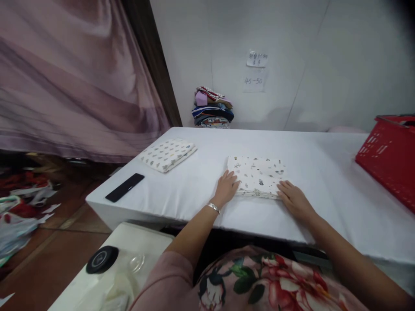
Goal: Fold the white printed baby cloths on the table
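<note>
A folded white cloth with small dark prints [256,175] lies flat on the white-covered table [207,151], in front of my body. My left hand [228,185] rests on its left edge with the fingers spread. At its lower right corner lies my right hand [293,198], fingers flat and slightly apart, the tips touching the cloth. Neither hand grips anything. Another folded white cloth with a small grey pattern [167,154] sits to the left on the same table, apart from my hands.
A black flat object [125,187] lies near the table's left edge. A red basket [389,155] stands at the right. Folded clothes [212,108] are stacked beyond the back edge. A white surface with a round black object [102,259] is at lower left.
</note>
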A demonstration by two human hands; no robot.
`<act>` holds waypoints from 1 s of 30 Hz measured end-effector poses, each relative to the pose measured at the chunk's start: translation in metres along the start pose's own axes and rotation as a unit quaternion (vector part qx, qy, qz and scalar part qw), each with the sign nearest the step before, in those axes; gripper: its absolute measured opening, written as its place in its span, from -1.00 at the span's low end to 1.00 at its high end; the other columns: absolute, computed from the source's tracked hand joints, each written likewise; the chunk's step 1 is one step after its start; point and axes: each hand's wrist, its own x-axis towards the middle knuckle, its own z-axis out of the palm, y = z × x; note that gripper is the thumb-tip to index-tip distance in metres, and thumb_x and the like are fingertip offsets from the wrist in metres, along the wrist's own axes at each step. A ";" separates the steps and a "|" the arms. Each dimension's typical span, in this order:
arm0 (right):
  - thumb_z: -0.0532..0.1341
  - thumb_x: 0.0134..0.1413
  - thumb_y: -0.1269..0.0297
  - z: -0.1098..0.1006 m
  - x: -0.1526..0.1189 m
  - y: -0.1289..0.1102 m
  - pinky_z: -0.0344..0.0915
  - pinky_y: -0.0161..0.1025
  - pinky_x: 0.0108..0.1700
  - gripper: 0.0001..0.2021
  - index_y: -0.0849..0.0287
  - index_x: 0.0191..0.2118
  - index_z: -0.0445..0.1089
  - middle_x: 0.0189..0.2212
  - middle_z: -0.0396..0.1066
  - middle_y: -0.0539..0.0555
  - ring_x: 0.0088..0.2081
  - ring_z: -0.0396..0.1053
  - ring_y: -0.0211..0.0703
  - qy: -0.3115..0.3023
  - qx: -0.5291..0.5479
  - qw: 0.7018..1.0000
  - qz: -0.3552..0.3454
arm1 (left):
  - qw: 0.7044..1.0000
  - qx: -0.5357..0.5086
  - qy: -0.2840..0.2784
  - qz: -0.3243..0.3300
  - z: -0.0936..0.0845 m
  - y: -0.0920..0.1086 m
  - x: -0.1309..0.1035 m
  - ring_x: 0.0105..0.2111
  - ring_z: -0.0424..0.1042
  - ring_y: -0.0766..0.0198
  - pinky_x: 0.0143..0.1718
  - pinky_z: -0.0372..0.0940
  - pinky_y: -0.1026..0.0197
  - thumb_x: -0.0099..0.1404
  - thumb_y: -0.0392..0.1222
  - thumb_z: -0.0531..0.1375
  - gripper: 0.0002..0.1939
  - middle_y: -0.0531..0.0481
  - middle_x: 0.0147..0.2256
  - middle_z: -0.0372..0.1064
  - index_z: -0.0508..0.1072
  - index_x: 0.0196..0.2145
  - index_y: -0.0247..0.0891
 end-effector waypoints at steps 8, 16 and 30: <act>0.04 0.09 -0.02 -0.012 -0.018 0.022 0.20 0.01 0.10 -0.52 0.17 0.00 0.37 0.09 0.28 0.15 0.06 0.27 0.06 0.093 0.131 0.977 0.137 | 0.963 -0.170 0.154 -0.145 0.004 -0.009 -0.029 0.00 0.31 0.17 0.04 0.22 0.09 0.29 -0.13 0.05 -0.63 -0.16 0.03 0.32 0.34 0.02 -0.29; 0.07 -0.01 -0.08 -0.022 -0.024 0.020 0.28 -0.18 -0.27 -0.47 0.18 -0.04 0.41 -0.39 0.47 0.09 -0.37 0.39 -0.09 0.076 0.163 0.946 0.270 | 0.940 -0.222 0.177 -0.187 -0.003 -0.011 -0.041 -0.30 0.38 0.31 -0.25 0.25 0.26 0.25 -0.20 0.06 -0.81 0.02 -0.31 0.45 0.47 -0.31 -0.22; 0.06 -0.03 -0.09 -0.025 -0.022 0.015 0.26 -0.18 -0.29 -0.53 0.17 -0.17 0.41 -0.43 0.45 0.08 -0.41 0.39 -0.09 0.043 0.180 0.945 0.270 | 0.966 -0.071 0.124 -0.214 -0.008 0.007 -0.030 -0.30 0.32 0.25 -0.32 0.18 0.23 0.11 0.07 0.21 -0.71 0.02 -0.39 0.30 0.34 -0.50 -0.21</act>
